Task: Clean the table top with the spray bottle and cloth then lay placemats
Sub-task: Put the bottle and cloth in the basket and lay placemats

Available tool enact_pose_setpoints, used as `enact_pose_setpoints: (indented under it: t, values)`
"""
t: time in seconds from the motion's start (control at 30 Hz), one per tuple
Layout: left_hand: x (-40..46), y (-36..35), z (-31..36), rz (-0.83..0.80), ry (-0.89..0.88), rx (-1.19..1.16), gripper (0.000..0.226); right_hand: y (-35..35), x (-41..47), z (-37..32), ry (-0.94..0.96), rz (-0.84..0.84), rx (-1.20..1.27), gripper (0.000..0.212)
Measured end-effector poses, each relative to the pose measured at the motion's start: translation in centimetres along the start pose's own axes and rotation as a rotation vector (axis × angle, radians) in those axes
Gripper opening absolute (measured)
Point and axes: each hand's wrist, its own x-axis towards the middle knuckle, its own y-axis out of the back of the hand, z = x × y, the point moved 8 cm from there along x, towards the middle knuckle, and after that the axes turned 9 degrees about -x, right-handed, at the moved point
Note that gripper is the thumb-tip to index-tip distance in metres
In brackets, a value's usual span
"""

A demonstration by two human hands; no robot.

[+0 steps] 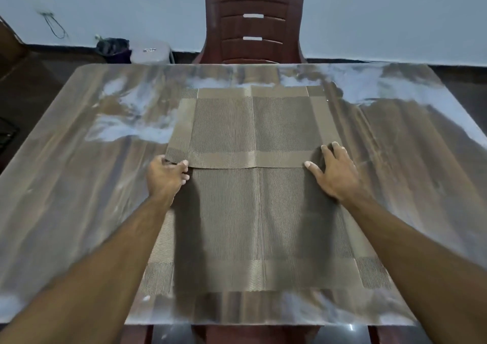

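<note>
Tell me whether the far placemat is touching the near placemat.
Touching. The head view shows the far placemat with its near edge lying over the near placemat, no table between them.

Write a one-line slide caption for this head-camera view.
Left hand pinches the far placemat's near corner while the right hand presses flat where it overlaps the near placemat.

My left hand (166, 175) is curled, thumb and fingers pinching; my right hand (332, 173) lies flat, fingers spread, both arms stretched forward.
</note>
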Motion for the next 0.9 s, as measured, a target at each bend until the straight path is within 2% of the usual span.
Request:
enact_pose_setpoints:
  t: [0.2, 0.27, 0.33, 0.4, 0.5, 0.67, 0.8, 0.9]
  values:
    - [1.8, 0.0, 1.4, 0.137, -0.187, 0.187, 0.050, 1.5, 0.9, -1.9, 0.021, 0.186, 0.014, 0.046]
    - [0.6, 0.3, 1.9, 0.165, -0.366, 0.270, 0.041, 1.1, 0.2, -1.9, 0.027, 0.234, 0.032, 0.044]
    - [-1.6, -0.3, 2.7, 0.157, -0.570, 0.385, 0.020, 0.7, -0.1, -1.7, 0.037, 0.262, 0.060, 0.046]
    - [-3.4, -1.9, 3.0, 0.082, -0.662, 0.511, 0.014, 0.5, 0.0, -1.6, 0.062, 0.262, 0.048, 0.054]
    - [-3.4, -3.8, 2.3, -0.002, -0.639, 0.776, 0.028, 0.4, 0.3, -2.0, 0.104, 0.261, 0.049, 0.060]
    - [-1.3, -5.1, 1.9, -0.139, -0.602, 0.987, 0.056, -0.1, 1.8, -2.2, 0.142, 0.213, 0.010, 0.068]
    - [1.5, -6.6, 1.7, -0.226, -0.507, 1.048, 0.068, 0.8, 4.1, -2.7, 0.128, 0.188, 0.008, 0.075]
    - [2.3, -6.8, 1.5, -0.198, -0.505, 1.038, 0.072, 0.3, 4.3, -3.0, 0.109, 0.195, -0.009, 0.074]
